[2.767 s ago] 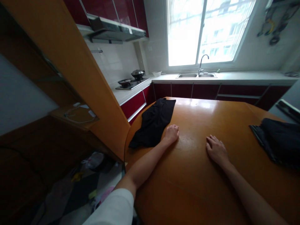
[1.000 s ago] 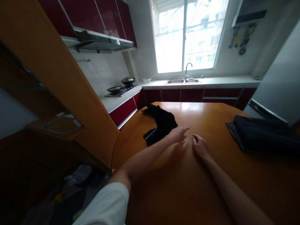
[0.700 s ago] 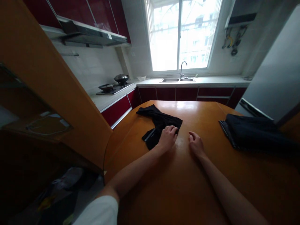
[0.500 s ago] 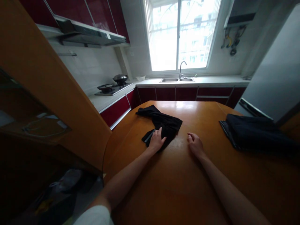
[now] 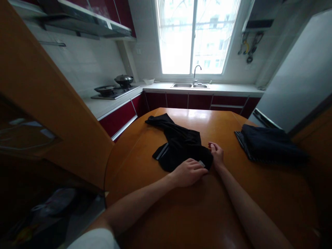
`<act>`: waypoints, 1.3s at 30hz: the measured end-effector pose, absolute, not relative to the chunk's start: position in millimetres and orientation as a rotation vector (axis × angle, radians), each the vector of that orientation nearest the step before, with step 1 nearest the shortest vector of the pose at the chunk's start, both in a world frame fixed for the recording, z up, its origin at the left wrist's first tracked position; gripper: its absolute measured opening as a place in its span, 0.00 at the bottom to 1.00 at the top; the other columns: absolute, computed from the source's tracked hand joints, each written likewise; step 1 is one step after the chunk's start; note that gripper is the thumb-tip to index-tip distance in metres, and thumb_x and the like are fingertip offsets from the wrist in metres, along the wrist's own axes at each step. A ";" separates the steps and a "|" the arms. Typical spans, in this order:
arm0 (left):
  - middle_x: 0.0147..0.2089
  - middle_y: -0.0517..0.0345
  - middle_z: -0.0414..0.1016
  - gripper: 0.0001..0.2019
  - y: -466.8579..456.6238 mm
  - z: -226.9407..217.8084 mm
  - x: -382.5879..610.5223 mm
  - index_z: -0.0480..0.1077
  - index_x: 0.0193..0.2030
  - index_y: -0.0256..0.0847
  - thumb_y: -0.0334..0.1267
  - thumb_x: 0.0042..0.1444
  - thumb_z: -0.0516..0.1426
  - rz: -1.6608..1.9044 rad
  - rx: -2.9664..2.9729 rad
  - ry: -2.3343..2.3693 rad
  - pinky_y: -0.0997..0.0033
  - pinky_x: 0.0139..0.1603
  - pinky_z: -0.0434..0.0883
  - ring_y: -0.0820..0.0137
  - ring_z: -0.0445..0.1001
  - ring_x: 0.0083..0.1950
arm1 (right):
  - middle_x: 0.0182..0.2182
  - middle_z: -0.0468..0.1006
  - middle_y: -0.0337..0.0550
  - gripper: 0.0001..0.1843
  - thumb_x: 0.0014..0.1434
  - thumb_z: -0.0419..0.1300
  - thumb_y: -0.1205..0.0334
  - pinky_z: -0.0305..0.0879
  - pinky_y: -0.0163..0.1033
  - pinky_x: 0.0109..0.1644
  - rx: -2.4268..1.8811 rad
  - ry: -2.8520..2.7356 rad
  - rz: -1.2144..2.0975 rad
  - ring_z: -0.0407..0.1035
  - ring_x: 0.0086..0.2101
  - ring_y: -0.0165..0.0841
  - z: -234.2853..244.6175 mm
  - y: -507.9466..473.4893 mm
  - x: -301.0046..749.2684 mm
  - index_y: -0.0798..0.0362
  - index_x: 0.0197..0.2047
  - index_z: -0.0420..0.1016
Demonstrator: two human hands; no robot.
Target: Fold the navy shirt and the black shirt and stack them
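Observation:
A black garment (image 5: 178, 147) lies crumpled and partly folded on the round orange wooden table (image 5: 202, 207). My left hand (image 5: 189, 171) rests on the garment's near edge, its fingers laid over the cloth beside a small white tag. At the garment's right corner my right hand (image 5: 217, 154) touches the cloth with its fingers curled against the edge. Whether either hand pinches the fabric does not show.
A folded dark stack of clothes (image 5: 267, 147) sits at the table's right side. An orange partition (image 5: 52, 103) stands to the left. Behind are red cabinets, a stove with pans (image 5: 114, 88), a sink with a tap (image 5: 190, 84) under the window, and a grey fridge (image 5: 293, 79) at right.
The black garment has been bunched up and pulled nearer along the table. My left hand slid to its near edge, and my right hand moved up to its right corner.

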State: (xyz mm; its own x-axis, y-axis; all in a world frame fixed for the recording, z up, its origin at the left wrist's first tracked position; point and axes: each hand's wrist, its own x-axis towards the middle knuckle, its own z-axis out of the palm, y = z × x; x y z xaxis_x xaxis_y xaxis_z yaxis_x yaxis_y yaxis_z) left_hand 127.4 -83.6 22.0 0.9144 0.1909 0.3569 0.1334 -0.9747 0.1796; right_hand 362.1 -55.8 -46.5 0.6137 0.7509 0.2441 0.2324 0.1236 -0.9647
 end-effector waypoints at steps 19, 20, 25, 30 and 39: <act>0.62 0.49 0.73 0.20 32.9 -14.6 68.1 0.67 0.66 0.42 0.37 0.68 0.53 0.616 2.536 1.451 0.59 0.63 0.66 0.60 0.68 0.61 | 0.47 0.82 0.45 0.16 0.53 0.69 0.61 0.64 0.51 0.57 -1.867 -1.589 0.357 0.72 0.48 0.41 -19.9 63.1 370.1 0.49 0.47 0.80; 0.62 0.49 0.73 0.21 34.7 -15.7 67.0 0.66 0.67 0.42 0.36 0.68 0.53 0.618 2.544 1.417 0.58 0.63 0.66 0.60 0.68 0.61 | 0.46 0.82 0.44 0.15 0.54 0.67 0.63 0.64 0.49 0.57 -1.887 -1.625 0.353 0.73 0.47 0.40 -19.1 65.5 369.0 0.48 0.46 0.81; 0.56 0.48 0.74 0.22 43.0 -23.5 65.5 0.67 0.66 0.40 0.30 0.67 0.52 0.713 2.520 1.290 0.61 0.62 0.67 0.60 0.71 0.57 | 0.48 0.82 0.44 0.23 0.57 0.61 0.68 0.67 0.42 0.53 -2.028 -1.642 0.281 0.75 0.47 0.39 -18.2 50.5 384.6 0.46 0.56 0.77; 0.51 0.48 0.75 0.26 45.9 -26.7 67.0 0.68 0.66 0.40 0.24 0.63 0.51 0.835 2.406 1.269 0.65 0.58 0.70 0.62 0.74 0.53 | 0.58 0.76 0.52 0.28 0.64 0.53 0.66 0.65 0.46 0.58 -2.227 -1.431 0.105 0.72 0.53 0.44 -20.0 -8.4 440.0 0.48 0.66 0.70; 0.54 0.49 0.77 0.25 55.0 -21.1 61.1 0.74 0.60 0.40 0.22 0.58 0.51 0.870 2.360 1.304 0.65 0.62 0.70 0.61 0.75 0.56 | 0.56 0.76 0.52 0.27 0.66 0.51 0.62 0.68 0.44 0.52 -2.486 -1.145 -0.063 0.75 0.47 0.43 -24.6 -125.2 479.2 0.45 0.67 0.70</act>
